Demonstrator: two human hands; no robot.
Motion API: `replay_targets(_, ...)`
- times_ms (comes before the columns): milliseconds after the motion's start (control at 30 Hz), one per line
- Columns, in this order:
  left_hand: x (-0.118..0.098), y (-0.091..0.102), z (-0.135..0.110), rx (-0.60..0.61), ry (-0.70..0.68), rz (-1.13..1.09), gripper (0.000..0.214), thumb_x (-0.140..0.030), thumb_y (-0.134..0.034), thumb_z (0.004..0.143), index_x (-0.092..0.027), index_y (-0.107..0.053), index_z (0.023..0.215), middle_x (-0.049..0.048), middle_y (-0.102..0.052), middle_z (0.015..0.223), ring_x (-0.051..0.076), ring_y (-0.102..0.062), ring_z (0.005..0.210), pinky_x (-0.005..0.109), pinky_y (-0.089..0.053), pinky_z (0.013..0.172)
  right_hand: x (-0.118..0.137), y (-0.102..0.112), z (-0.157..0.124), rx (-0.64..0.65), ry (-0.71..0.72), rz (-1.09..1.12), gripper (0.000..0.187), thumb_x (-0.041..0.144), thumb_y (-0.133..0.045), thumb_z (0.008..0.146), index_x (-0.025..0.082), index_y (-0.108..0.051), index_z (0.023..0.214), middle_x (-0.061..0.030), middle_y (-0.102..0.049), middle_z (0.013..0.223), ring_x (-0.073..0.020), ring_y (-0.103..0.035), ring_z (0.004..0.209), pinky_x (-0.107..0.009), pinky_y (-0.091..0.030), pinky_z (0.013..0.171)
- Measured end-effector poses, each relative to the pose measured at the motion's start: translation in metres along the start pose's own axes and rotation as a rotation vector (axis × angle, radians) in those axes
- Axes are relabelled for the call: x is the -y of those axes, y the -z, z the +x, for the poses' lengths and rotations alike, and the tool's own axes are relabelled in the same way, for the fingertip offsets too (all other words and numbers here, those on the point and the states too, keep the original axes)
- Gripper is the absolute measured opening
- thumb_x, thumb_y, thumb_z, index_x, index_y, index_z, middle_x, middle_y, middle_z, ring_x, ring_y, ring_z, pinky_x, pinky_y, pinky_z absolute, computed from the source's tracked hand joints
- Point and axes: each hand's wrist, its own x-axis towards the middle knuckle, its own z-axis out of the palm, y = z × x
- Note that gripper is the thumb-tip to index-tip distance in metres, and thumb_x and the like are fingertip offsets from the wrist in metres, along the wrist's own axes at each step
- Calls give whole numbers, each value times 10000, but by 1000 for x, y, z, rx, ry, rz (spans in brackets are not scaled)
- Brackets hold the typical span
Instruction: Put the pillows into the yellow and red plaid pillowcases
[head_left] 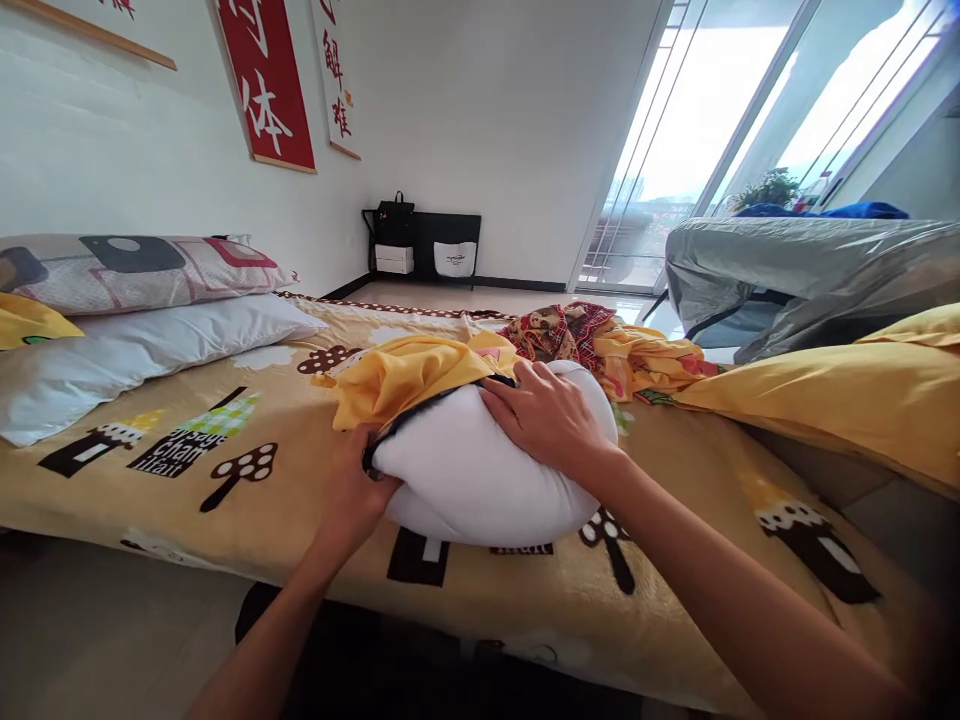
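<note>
A white pillow (480,470) lies on the bed in front of me, its far left part inside a yellow pillowcase (416,370). The dark edge of the case's mouth runs diagonally across the pillow. At that mouth's near left corner, my left hand (358,490) is closed on the pillowcase edge, its fingertips partly hidden. My right hand (544,415) grips the pillow's top from the right, fingers bent and fingertips at the case's dark edge. Most of the pillow's near side is bare.
A patterned bedsheet (285,550) covers the bed. Two pillows (150,330) are stacked at left. Crumpled red patterned cloth (562,330) and yellow cloth (652,360) lie beyond the pillow. Yellow bedding (840,400) is at right, near a plastic-covered piece of furniture (810,260).
</note>
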Motion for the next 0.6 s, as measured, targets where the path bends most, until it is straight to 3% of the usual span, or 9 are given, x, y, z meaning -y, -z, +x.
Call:
replay_targets(100, 22, -3, 0, -78, -59, 42, 358, -308, -606, 646, -197, -563, 985, 36, -632, 951, 217, -566, 902, 327, -438, 790, 7, -9, -8, -96, -52, 19, 460, 451, -234, 1003, 340, -593, 1268, -95, -565, 1056, -257, -496, 1012, -360, -397, 775)
replay_targets(167, 38, -5, -1, -97, -84, 72, 314, -295, -582, 650, -192, -565, 946, 38, -632, 929, 219, -561, 906, 343, -426, 825, 10, -9, -17, -115, -12, 36, 483, 498, -250, 987, 325, -547, 1327, -110, -550, 1064, -275, -484, 1011, -388, -404, 793)
replay_targets(300, 55, -8, 11, -127, 3, 38, 301, -300, -562, 654, -193, -528, 933, 16, -608, 888, 192, -549, 843, 304, -429, 766, 15, -2, -37, -117, 115, 55, 723, 698, -330, 882, 246, -408, 1441, -155, -508, 1096, -322, -452, 1008, -456, -425, 805)
replay_targets(400, 50, -2, 26, -138, 57, 0, 309, -295, -551, 638, -191, -509, 926, -6, -567, 837, 162, -514, 774, 262, -403, 692, 20, -4, -41, -115, 116, 61, 787, 727, -379, 846, 218, -390, 1446, -169, -489, 1123, -330, -439, 1017, -474, -431, 821)
replay_targets(600, 17, 33, 32, 123, -75, 46, 144, -272, -424, 609, -211, -407, 738, -34, -394, 669, 138, -399, 646, 257, -324, 594, 42, -20, -22, 61, 129, -27, 600, 587, -472, 888, 301, -419, 1413, -171, -498, 1175, -345, -438, 1070, -447, -438, 777)
